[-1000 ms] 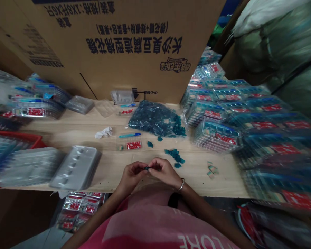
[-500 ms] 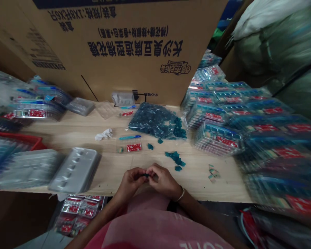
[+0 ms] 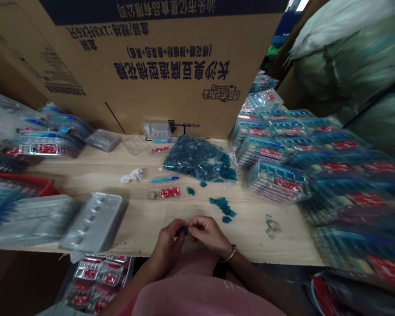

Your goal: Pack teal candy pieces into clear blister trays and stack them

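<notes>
My left hand (image 3: 171, 240) and my right hand (image 3: 208, 233) meet at the front edge of the wooden table, fingers closed around a small dark teal piece (image 3: 184, 229). Most of that piece is covered by my fingers. Just beyond them, a clear plastic tray (image 3: 154, 190) holds a blue pen (image 3: 165, 179) and a red patterned packet (image 3: 170, 192). Loose teal pieces (image 3: 223, 205) lie to the right of it. Behind these rests a clear plastic bag of teal pieces (image 3: 197, 160), some spilling at its right end.
Stacks of filled clear packs (image 3: 276, 182) line the right side. Empty plastic trays (image 3: 94, 221) and a red basket (image 3: 48, 184) are at left. A large cardboard box (image 3: 171, 96) stands at the back. Crumpled tissue (image 3: 132, 175) and small pale pieces (image 3: 271, 226) lie on the table.
My head view has tilted slightly, so the scene sits lower. My left hand has turned and my fingers have shifted around the teal piece, which stays between both hands.
</notes>
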`<state>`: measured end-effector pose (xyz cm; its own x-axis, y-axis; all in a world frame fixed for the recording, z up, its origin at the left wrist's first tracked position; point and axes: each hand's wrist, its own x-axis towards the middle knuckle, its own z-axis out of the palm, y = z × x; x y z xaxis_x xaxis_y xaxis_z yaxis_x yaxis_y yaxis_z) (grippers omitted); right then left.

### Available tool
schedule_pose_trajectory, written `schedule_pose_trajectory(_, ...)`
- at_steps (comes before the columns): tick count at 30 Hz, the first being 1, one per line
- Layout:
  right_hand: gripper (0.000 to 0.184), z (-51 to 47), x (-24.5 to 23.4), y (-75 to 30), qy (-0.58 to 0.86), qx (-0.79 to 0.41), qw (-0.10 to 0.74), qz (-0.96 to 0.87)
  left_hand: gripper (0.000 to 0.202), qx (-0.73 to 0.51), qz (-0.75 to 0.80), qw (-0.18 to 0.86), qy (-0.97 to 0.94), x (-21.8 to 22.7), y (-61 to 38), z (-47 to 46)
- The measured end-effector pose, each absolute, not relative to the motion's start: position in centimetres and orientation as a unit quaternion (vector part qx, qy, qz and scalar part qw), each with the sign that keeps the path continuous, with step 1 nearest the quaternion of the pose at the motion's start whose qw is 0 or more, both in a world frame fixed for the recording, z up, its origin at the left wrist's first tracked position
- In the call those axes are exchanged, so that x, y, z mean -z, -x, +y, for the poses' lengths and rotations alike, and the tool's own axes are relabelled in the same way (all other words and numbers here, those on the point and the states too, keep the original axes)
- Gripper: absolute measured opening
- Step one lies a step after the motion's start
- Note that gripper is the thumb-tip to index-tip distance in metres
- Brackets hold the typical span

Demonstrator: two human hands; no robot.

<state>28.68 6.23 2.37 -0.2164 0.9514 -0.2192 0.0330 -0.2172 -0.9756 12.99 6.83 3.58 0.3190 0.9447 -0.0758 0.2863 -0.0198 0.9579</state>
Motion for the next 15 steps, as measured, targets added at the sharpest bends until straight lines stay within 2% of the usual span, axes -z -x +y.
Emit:
schedule_pose_trajectory(3,0.003,5.8,-3.2,-28.8,0.504,-0.485,0.384,-0.602,0.011,-0.327,0.479,0.576,-0.576,-3.4,-12.8,7.1)
schedule_pose_trajectory(4,0.006,5.7,-3.5,-28.8,0.498,-0.425,0.373,-0.657,0.01,-0.33,0.481,0.591,-0.557,-3.3,-12.7,7.2)
schedule_pose_trajectory(6,0.012,5.5,-4.0,-28.9,0.474,-0.315,0.327,-0.755,0.009,-0.335,0.489,0.602,-0.534,-3.0,-12.6,7.3)
schedule_pose_trajectory(8,0.014,5.5,-4.3,-28.9,0.458,-0.256,0.278,-0.805,0.01,-0.334,0.494,0.605,-0.528,-3.0,-12.6,7.4)
schedule_pose_trajectory(11,0.015,5.6,-4.2,-28.7,0.483,-0.254,0.26,-0.797,0.014,-0.326,0.497,0.604,-0.531,-3.2,-12.9,7.4)
schedule_pose_trajectory(15,0.015,5.8,-3.7,-28.5,0.541,-0.373,0.323,-0.681,0.015,-0.32,0.493,0.594,-0.549,-3.5,-13.1,7.4)
